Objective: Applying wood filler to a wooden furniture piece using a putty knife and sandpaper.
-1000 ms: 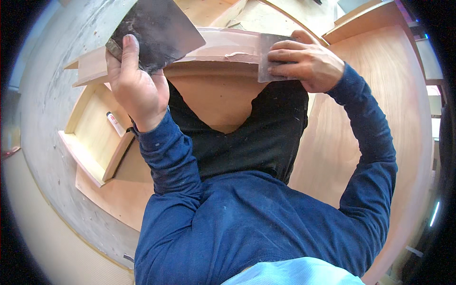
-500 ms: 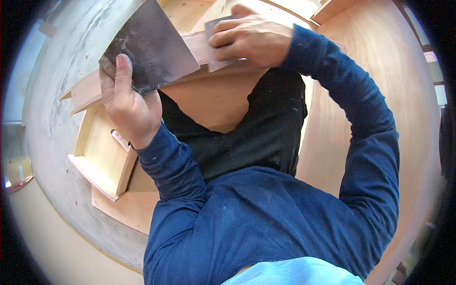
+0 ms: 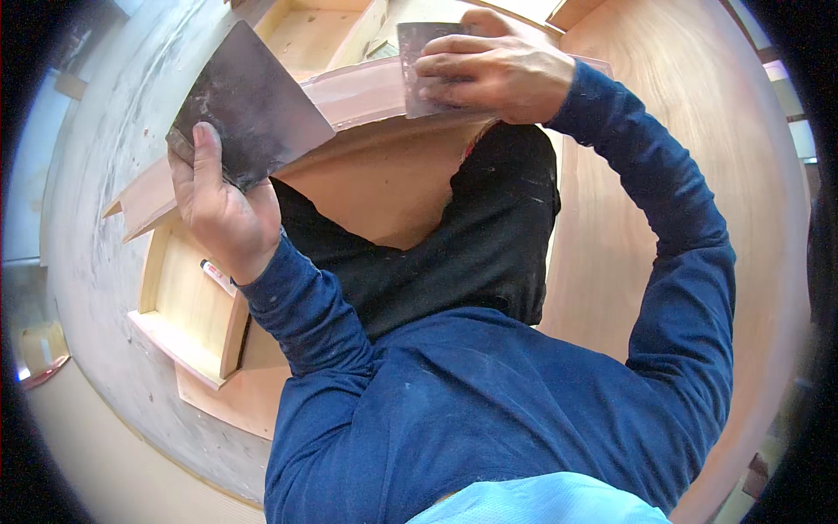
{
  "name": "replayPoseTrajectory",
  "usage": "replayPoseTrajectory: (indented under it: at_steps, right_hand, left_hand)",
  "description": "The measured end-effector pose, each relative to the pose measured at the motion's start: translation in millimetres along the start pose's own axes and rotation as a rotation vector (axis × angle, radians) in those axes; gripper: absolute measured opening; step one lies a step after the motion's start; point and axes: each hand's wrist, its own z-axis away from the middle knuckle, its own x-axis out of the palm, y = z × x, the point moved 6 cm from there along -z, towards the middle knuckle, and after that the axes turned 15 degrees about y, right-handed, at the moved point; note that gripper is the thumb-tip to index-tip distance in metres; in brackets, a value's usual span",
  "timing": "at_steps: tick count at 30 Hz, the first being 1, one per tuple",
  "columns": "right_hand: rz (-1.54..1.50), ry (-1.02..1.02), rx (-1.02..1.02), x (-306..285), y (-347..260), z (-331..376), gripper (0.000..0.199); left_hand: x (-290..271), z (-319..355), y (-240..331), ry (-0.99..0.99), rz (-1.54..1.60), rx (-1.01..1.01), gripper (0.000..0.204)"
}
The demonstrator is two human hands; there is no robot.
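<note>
My left hand (image 3: 229, 214) is closed on the lower left corner of a broad flat grey putty plate (image 3: 262, 109), its thumb lying across the face, which carries dull smears. A smaller grey putty scraper (image 3: 414, 74) is in my right hand (image 3: 502, 74), fingers bent over its face. That scraper lies against a long pinkish wooden drawer front (image 3: 362, 92), which spans in front of my knees and continues behind the left hand. Its lower edge sits near the board's near edge.
A light wooden drawer (image 3: 185, 306) with a white marker (image 3: 216, 278) by its side stands at my left. Another open drawer (image 3: 310, 39) lies beyond the board. To the right is a large wood panel (image 3: 602, 236); a grey smeared surface (image 3: 105, 201) curves along the left.
My right hand and its scraper have moved slightly right along the board, and the scraper faces the view more fully. My left hand and its plate have shifted a little left and down.
</note>
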Motion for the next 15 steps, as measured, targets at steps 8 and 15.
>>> replayPoseTrajectory:
  at_steps: [8,15]
  right_hand:
    - [-0.170,-0.160,0.093,6,-1,37,0.055]
    - [-0.076,-0.012,0.112,-30,4,0,0.045]
  left_hand:
    - [-5,-2,-2,0.010,-0.029,0.042,0.033]
    - [1,3,-8,0.038,-0.155,0.045,0.036]
